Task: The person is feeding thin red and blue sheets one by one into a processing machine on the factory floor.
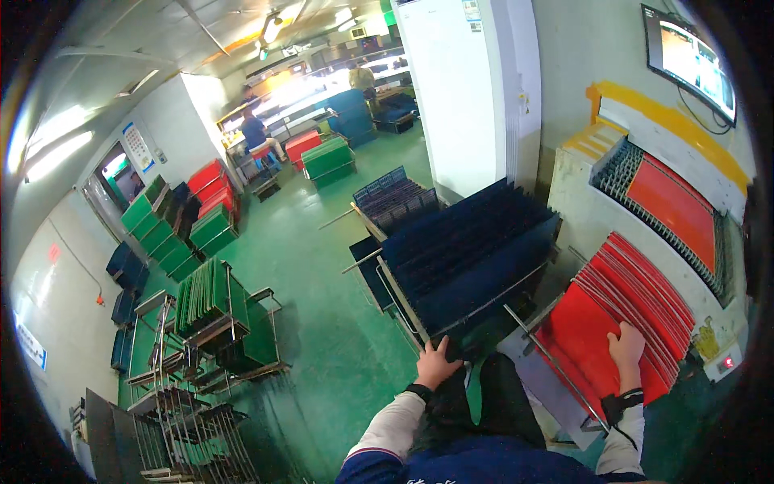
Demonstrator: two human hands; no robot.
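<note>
My left hand (438,365) is at the near left corner of a rack packed with dark blue panels (476,234). Its fingers are apart, and I cannot tell whether they touch the rack. To the right, a row of thin red panels (572,335) leans in a second rack with a metal bar (552,363) along its left side. My right hand (627,351) is on the upper edge of the front red panel, fingers bent over it; the fingertips are partly hidden. A dark band circles each wrist.
A machine (580,153) with a red panel (673,210) on its sloped bed stands at right. A smaller rack (395,198) sits beyond the blue panels. On the left are a metal cart with green panels (205,294) and stacked green bins (153,218). Two people work far back.
</note>
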